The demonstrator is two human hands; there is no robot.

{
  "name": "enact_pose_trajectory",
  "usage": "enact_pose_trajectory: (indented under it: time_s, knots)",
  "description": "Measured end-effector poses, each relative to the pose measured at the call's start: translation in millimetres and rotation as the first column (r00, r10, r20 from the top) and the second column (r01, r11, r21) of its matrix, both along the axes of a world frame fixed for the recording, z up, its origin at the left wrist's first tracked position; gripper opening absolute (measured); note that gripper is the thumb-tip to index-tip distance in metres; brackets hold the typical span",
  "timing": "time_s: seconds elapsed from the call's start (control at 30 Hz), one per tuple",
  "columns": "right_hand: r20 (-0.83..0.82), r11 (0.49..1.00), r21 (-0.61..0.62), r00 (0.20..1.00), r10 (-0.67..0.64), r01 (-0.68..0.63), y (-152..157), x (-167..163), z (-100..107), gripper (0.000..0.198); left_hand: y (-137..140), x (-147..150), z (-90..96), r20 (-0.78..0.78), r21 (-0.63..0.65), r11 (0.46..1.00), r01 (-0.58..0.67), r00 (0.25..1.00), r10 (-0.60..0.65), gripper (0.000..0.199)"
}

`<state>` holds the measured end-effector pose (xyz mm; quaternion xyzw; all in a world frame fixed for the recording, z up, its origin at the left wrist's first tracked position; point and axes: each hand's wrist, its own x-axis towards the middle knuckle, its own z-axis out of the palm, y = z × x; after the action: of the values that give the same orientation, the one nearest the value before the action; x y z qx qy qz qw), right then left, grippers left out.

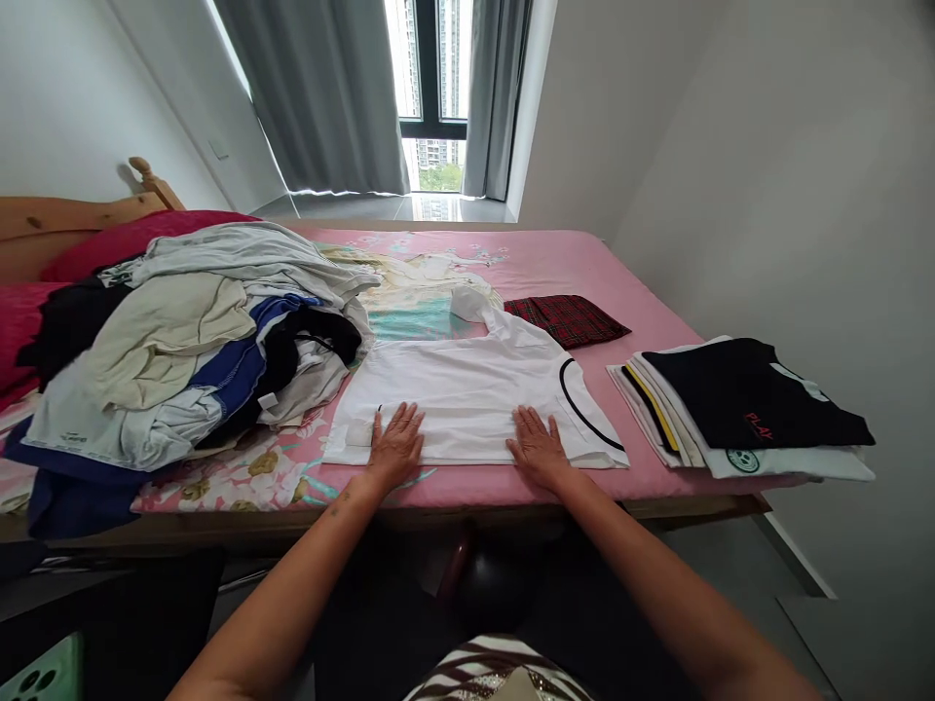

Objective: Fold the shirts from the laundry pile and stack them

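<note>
A white T-shirt [467,380] with a curved black stripe on its right side lies spread on the bed in front of me. My left hand [396,443] rests flat on its lower left part, fingers stretched out, beside a pale square patch. Palm down on the lower right part is my right hand [537,443], its fingers spread. Neither hand grips the cloth. One piece of the shirt, near its top, sticks out away from me over the bedsheet.
To the left is a loose heap of clothes [168,341]. A stack of folded clothes [760,399] sits at the right, with a folded red plaid cloth [566,319] behind the shirt. The pink bedsheet [570,255] reaches the wall. A green phone [51,672] shows at lower left.
</note>
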<state>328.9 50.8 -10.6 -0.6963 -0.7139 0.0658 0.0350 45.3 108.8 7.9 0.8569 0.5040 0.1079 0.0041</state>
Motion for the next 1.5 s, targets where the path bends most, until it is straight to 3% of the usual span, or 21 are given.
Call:
enact_pose_trajectory:
  time_s: [0.13,0.2,0.37,0.47,0.6,0.7,0.83,0.97,1.07,1.17,1.3,1.4,1.5]
  knots:
    - [0.006,0.964,0.142,0.974,0.228,-0.227,18,-37,10,0.058,3,53,4.3,0.008,-0.060,0.977,0.205,0.979,-0.205,0.050]
    - [-0.003,0.956,0.106,0.961,0.275,-0.273,26,-41,6,0.059,7,61,-0.6,-0.023,-0.117,0.975,0.188,0.981,-0.192,0.052]
    - [-0.019,0.986,0.027,0.986,0.166,-0.166,26,-7,-14,0.065,18,13,-23.7,-0.107,-0.133,0.986,-0.100,0.990,0.086,0.074]
    - [-0.019,0.987,0.069,0.989,0.147,-0.146,21,4,-21,0.064,21,-12,-27.7,-0.122,-0.092,0.988,-0.121,0.986,0.110,0.074]
    - [-0.034,0.986,0.087,0.989,0.146,-0.142,21,0,-22,0.064,31,-6,-12.7,-0.145,-0.120,0.983,-0.136,0.982,0.118,0.067]
    - [-0.048,0.988,0.075,0.989,0.141,-0.137,23,-2,-20,0.064,39,14,-4.0,-0.101,-0.101,0.992,-0.077,0.993,0.067,0.058]
    - [-0.065,0.987,0.082,0.987,0.144,-0.138,23,-1,-18,0.064,38,39,-18.1,-0.035,-0.075,0.991,0.107,0.993,-0.110,0.056]
    - [-0.107,0.988,0.076,0.983,0.146,-0.138,23,0,-13,0.064,31,47,-37.8,-0.014,-0.068,0.988,0.136,0.990,-0.137,0.057]
    - [-0.160,0.994,0.025,0.981,0.106,-0.103,28,-6,-2,0.061,30,46,-39.6,-0.009,-0.066,0.988,0.142,0.990,-0.143,0.057]
    - [-0.221,0.994,0.071,0.970,0.103,-0.089,41,-27,17,0.056,30,46,-35.7,-0.015,-0.054,0.989,0.135,0.991,-0.136,0.056]
    - [-0.285,0.958,0.211,0.926,0.249,-0.193,76,-65,37,0.053,30,46,-34.8,-0.012,-0.021,0.990,0.140,0.990,-0.141,0.058]
    - [-0.305,0.971,0.143,0.924,0.228,-0.193,109,-76,34,0.052,30,44,-38.2,-0.010,0.020,0.988,0.156,0.988,-0.156,0.061]
    - [-0.285,0.990,-0.017,0.949,0.132,-0.142,144,-59,20,0.052,32,41,-41.8,-0.012,0.055,0.984,0.170,0.986,-0.169,0.059]
